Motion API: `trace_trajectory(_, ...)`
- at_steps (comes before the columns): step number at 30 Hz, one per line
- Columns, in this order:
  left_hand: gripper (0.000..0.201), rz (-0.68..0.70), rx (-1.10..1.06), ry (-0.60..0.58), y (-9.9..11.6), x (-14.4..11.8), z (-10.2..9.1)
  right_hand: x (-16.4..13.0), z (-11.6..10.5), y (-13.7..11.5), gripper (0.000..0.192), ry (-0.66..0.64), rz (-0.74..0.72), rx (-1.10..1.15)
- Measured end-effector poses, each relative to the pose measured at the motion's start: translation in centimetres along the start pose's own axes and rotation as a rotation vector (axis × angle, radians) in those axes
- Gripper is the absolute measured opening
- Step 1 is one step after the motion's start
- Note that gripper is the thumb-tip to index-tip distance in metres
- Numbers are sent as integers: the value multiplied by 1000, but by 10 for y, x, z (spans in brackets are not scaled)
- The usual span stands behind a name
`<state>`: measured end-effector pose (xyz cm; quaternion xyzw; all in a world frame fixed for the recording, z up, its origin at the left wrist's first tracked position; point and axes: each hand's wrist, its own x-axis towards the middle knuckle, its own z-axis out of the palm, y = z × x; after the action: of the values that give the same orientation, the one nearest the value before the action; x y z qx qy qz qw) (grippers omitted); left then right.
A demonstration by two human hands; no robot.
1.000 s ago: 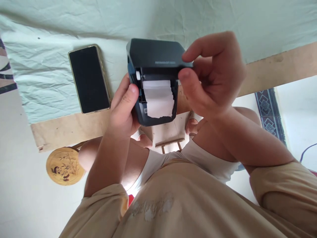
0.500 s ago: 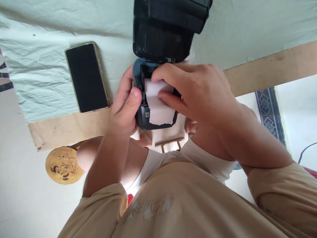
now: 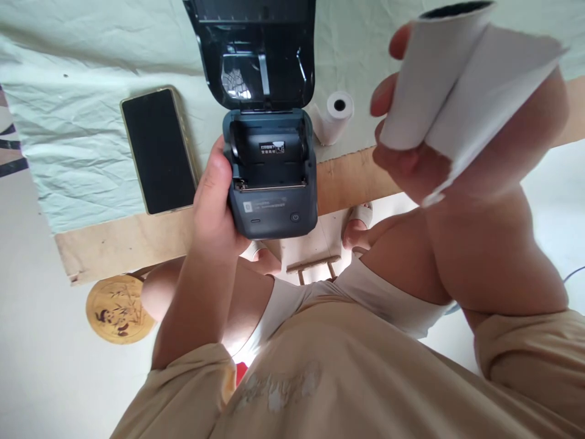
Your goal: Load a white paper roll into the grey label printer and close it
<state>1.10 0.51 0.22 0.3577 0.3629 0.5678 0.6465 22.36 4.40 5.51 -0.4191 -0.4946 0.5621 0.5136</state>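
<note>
One roll (image 3: 439,79) out, gripped in our right hand (image 3: 457,140); left hand (image 3: 212,207) clasps the open printer (image 3: 272,183), bay empty, spare roll (image 3: 333,116) beyond.

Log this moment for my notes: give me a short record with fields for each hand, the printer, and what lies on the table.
left hand: grips the printer by its side, held up above the table edge
right hand: holds a paper roll with a torn loose end, raised clear of the printer
printer lid: swung open, upright
paper bay: no roll inside
table: wooden edge, pale green cloth over it
on the cloth: phone, dark screen up, left of the printer; second paper roll to its right
</note>
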Motion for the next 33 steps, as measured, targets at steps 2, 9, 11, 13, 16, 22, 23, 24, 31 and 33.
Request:
trace_trajectory(2,41,-37,-55,6,1,1,1,10,-12,8,50,120,49,-31)
trace_trajectory(9,39,-15,-88,31,-1,2,3,8,-56,27,23,208,-308,-715)
trace_trajectory(11,40,-10,-90,22,-1,1,4,6,-64,28,26,157,-367,-1001)
trace_trajectory(13,42,-22,-91,23,0,1,5,7,-69,28,31,131,-350,-1083)
trace_trajectory(16,41,-1,-81,11,-1,2,5,15,-73,30,39,167,-305,-1099)
trace_trajectory(22,42,60,-73,-29,-5,4,-1,18,-69,30,57,145,-193,-1154)
trace_trajectory(23,43,62,-81,-39,-6,4,-1,15,-64,28,60,150,-304,-1140)
trace_trajectory(24,44,59,-89,-43,-6,4,-1,12,-59,25,59,155,-437,-1113)
trace_trajectory(31,40,42,-76,-25,-4,3,3,2,-5,35,51,-72,-602,-984)
trace_trajectory(33,40,17,-59,-20,-2,3,3,7,4,44,56,-92,-458,-1034)
